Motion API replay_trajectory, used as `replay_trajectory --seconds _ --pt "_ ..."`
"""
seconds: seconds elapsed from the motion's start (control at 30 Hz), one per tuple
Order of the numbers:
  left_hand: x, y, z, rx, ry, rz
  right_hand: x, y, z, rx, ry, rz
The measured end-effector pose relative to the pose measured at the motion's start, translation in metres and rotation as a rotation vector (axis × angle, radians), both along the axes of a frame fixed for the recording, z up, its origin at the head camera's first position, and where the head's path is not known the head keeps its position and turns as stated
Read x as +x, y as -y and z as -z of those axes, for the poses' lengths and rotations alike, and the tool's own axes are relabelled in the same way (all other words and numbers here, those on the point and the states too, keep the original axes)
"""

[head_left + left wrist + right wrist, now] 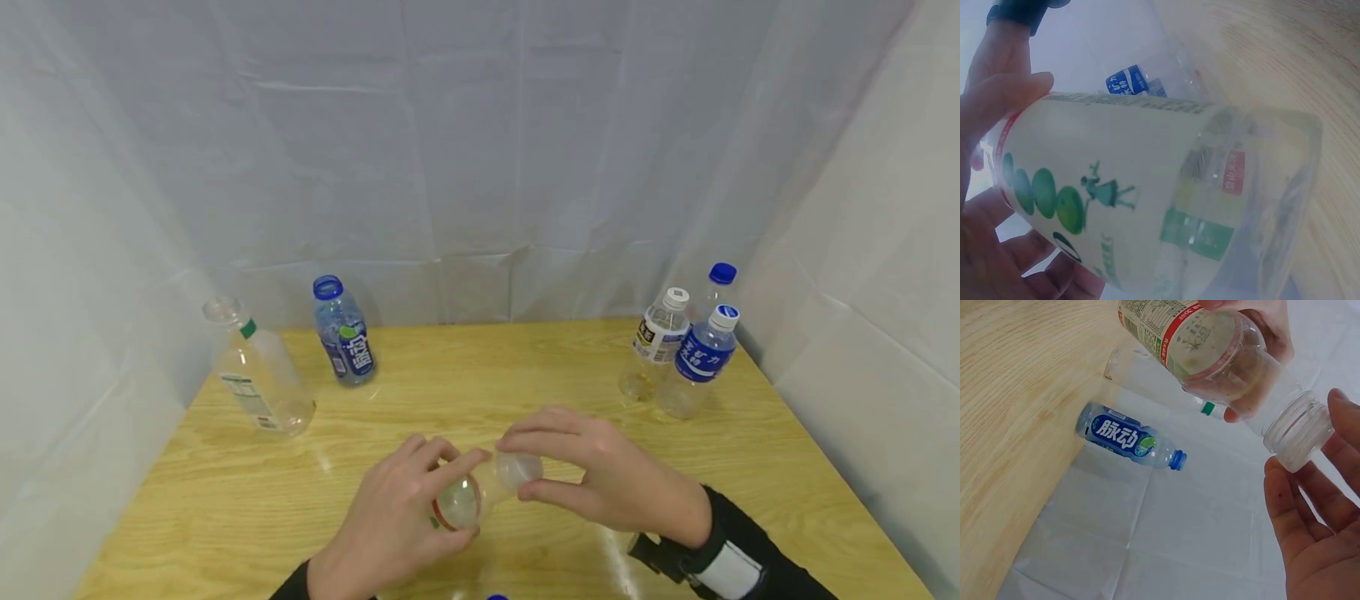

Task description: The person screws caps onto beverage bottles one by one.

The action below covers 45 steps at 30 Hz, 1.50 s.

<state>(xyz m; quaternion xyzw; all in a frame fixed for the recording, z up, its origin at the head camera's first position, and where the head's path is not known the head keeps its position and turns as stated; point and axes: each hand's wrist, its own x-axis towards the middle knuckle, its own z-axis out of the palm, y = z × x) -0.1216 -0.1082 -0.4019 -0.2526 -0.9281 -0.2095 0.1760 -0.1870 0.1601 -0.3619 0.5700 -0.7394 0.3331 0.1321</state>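
Both hands on one clear bottle, above the table.
Left hand (405,504) wrapped round the body of the labelled clear bottle (1110,181), which is tilted, its mouth towards the right; right hand (600,467) pinching the translucent cap (519,472) at that mouth, thumb on one side, fingers on the other; how tightly the cap is seated, cannot tell. Below, wood-grain table (487,367); a small blue object (497,597), mostly cut off, at the near frame edge. Far left: wide clear bottle (273,379) and blue bottle (345,342), both standing, open-mouthed. Far right, grouped closely: white-capped bottle (660,329), blue-labelled bottle (701,358), blue-capped bottle (722,275) behind. Pale sheeting (450,167) beyond.
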Motion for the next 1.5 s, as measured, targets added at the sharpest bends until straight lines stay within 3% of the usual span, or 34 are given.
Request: replay_trajectory --seconds 0.13,0.3,0.57,0.77,1.0,1.23,1.4,1.5 --pt "0.0003 -0.0015 -0.0012 -0.011 0.003 -0.006 0.0014 -0.0018 -0.0016 0.016 0.027 0.078" --pt "0.0002 -0.0021 -0.0014 -0.002 -0.009 -0.004 0.0027 -0.0035 -0.0037 0.061 0.059 0.094" --pt "0.0004 0.0001 -0.0002 0.010 -0.019 0.005 0.0057 -0.0037 -0.0023 0.092 -0.063 0.056" --pt "-0.0008 0.0016 -0.0004 0.017 -0.002 0.026 0.0049 -0.0031 -0.0022 0.091 -0.104 0.015" --pt "-0.0035 0.0032 -0.0066 0.017 0.082 0.051 0.0011 -0.0023 -0.0048 0.072 -0.158 -0.048" --pt "-0.0029 0.0026 -0.0068 0.019 0.138 0.071 0.0026 -0.0075 -0.0072 0.074 -0.089 -0.074" --pt "-0.0006 -0.0016 -0.0051 0.022 0.094 0.092 0.0054 -0.0101 -0.0056 0.002 -0.007 -0.095" --pt "-0.0001 -0.0034 -0.0052 0.011 0.068 0.087 0.0075 -0.0095 -0.0054 -0.006 -0.014 -0.030"
